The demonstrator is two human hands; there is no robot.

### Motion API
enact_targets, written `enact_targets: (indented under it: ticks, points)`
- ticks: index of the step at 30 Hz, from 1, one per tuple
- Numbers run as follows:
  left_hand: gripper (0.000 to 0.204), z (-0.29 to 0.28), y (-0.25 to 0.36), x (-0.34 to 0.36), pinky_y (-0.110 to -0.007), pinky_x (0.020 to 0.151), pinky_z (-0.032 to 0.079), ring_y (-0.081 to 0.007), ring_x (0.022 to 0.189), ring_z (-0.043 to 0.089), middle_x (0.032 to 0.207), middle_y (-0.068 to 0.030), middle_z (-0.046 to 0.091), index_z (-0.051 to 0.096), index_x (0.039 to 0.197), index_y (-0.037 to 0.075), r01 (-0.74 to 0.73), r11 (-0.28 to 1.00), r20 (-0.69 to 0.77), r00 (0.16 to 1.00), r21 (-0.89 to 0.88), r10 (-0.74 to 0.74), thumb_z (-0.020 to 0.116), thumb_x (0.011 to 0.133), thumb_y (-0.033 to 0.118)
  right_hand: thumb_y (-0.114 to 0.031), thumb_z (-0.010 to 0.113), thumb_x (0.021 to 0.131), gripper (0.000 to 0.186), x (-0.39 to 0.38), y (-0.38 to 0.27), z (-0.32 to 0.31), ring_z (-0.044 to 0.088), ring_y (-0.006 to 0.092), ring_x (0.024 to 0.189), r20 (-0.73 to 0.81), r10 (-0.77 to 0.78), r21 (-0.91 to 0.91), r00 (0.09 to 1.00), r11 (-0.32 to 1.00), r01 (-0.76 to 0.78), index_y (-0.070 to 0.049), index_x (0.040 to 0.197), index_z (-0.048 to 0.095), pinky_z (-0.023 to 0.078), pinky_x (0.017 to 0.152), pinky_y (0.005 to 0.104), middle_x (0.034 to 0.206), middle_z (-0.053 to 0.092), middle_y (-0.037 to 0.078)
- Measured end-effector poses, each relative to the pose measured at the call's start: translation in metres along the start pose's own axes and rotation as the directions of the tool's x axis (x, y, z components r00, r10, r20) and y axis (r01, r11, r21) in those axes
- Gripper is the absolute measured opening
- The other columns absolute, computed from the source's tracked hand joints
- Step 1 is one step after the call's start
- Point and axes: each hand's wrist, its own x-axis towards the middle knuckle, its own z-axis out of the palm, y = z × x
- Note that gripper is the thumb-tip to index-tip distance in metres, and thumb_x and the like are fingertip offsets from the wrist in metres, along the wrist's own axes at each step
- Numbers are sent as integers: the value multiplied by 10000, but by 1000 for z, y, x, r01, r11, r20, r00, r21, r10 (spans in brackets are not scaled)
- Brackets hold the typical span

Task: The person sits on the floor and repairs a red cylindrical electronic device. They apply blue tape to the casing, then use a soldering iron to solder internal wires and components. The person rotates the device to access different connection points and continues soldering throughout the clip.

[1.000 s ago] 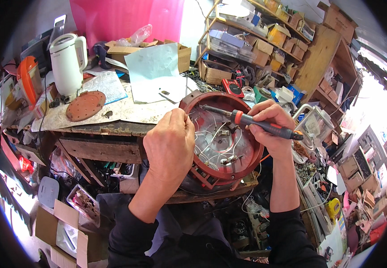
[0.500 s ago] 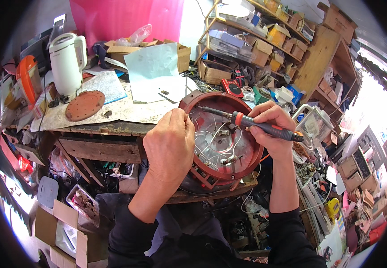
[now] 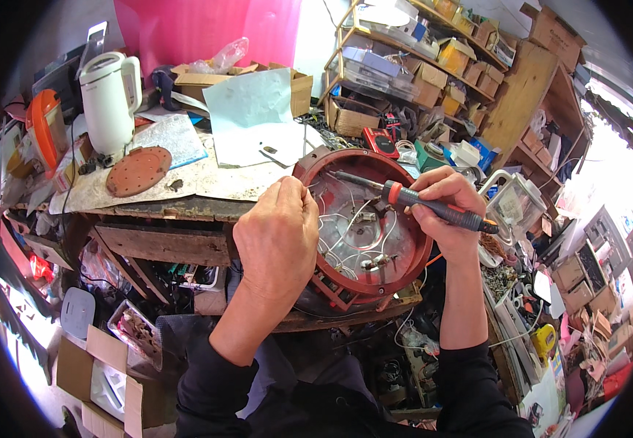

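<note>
A round, reddish-brown metal housing (image 3: pixel 376 165) sits before me at the bench edge, its underside facing up. White wires (image 3: pixel 345 233) and small metal terminals run across its silvery inside. My right hand (image 3: pixel 456 196) grips the dark handle of a soldering iron (image 3: pixel 394 194) with an orange-red collar. The iron points left, its tip over the housing's upper left interior. At the housing's left rim, my left hand (image 3: pixel 276 232) is closed in a pinch. Its back hides what the fingertips hold, if anything; a white wire shows just beside them.
On the bench at left lie a reddish round perforated plate (image 3: pixel 139 172), a white jug-shaped appliance (image 3: pixel 107 106) and papers. A clear-sided pitcher (image 3: pixel 515 208) stands right of my right hand. Crowded shelves (image 3: pixel 418 55) rise behind; an open cardboard box (image 3: pixel 106 343) sits at lower left.
The soldering iron has shifted very slightly to the right, with my right hand. My left hand stays almost still at the rim.
</note>
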Motion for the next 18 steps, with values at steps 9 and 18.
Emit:
enact_targets:
  ticks: [9, 18]
  points:
    - [115, 1, -1, 0, -418, 621, 534, -323, 721, 678, 802, -108, 662, 596, 877, 65, -14, 1000, -16, 1000, -20, 14, 708, 880, 94, 137, 726, 753, 246, 0, 4, -1, 638, 147, 871, 20, -13, 7, 1000, 1000, 13, 9, 946, 643, 541, 781, 290, 1032, 670, 143]
    - [113, 1, 0, 1, -423, 617, 534, -327, 724, 679, 808, -114, 665, 596, 880, 61, -11, 1000, -7, 1000, -6, 11, 704, 881, 95, 102, 752, 741, 244, 11, -2, -1, 644, 154, 867, 114, -72, -124, 991, 989, 86, -18, 936, 666, 533, 748, 286, 1002, 686, 122]
